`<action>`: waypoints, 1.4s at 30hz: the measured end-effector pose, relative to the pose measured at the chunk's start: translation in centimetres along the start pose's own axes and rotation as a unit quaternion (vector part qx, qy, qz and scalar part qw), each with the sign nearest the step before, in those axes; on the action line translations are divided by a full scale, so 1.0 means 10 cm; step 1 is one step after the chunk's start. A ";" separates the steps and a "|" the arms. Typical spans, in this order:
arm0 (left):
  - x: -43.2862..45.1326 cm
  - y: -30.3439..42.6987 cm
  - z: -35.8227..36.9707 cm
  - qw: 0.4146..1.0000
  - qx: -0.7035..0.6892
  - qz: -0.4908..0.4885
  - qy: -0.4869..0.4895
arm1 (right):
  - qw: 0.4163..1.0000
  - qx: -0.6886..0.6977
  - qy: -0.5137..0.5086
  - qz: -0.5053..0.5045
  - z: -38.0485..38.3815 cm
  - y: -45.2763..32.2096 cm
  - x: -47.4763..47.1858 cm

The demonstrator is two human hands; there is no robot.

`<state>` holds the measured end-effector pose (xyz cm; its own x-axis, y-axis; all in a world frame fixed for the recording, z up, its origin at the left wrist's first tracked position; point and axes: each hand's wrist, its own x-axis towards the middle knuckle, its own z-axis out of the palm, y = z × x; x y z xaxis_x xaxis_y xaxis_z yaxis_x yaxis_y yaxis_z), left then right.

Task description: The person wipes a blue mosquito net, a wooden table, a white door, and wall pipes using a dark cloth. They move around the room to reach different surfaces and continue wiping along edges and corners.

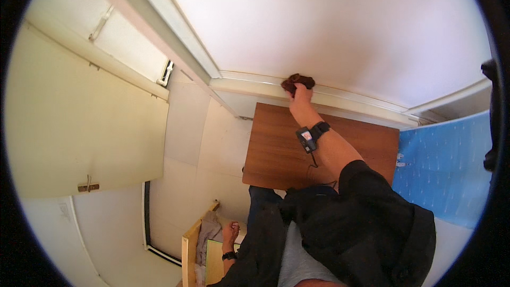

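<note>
My right hand (301, 96) is closed on a crumpled dark brown cloth (298, 83), which lies against the white ledge (255, 87) at the foot of the large white panel. A black strap with a small device is on that wrist, and a thin cable hangs from it. Below the forearm is a brown wood-grain tabletop (275, 147). My left hand (232, 229) hangs low at my side, its fingers curled, near a wooden-framed piece of furniture (191, 239) with a greyish cloth on it. Whether that hand holds anything cannot be made out.
A pale door (87, 115) with a metal handle (88, 187) stands at the left. A pale vertical post (159, 40) rises beside the panel. On the right hangs a blue patterned sheet (446, 167). The tiled floor (215, 143) shows left of the table.
</note>
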<state>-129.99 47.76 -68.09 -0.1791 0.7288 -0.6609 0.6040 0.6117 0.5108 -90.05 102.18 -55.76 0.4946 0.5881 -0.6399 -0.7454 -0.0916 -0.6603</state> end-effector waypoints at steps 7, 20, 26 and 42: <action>0.15 0.46 -0.40 0.987 0.094 0.073 0.112 | 0.972 -0.014 -0.160 0.169 1.10 0.79 -0.35; 0.24 1.97 -1.15 0.940 0.060 0.235 0.241 | 0.665 -0.540 -0.282 -0.432 0.27 0.38 0.25; 0.18 1.89 -0.94 0.957 0.142 0.192 0.166 | 0.664 -0.623 -0.135 -0.390 -1.13 -0.64 0.59; 0.12 1.64 -0.91 0.965 0.157 0.139 0.157 | 0.800 -0.317 -0.485 -0.154 1.25 0.62 -0.30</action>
<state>-127.42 61.49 -55.50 -0.1718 0.9389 -0.2981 0.8593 0.2908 0.4208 -101.74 109.95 -53.02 -0.1977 0.9802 -0.0044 -0.1268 -0.0300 -0.9915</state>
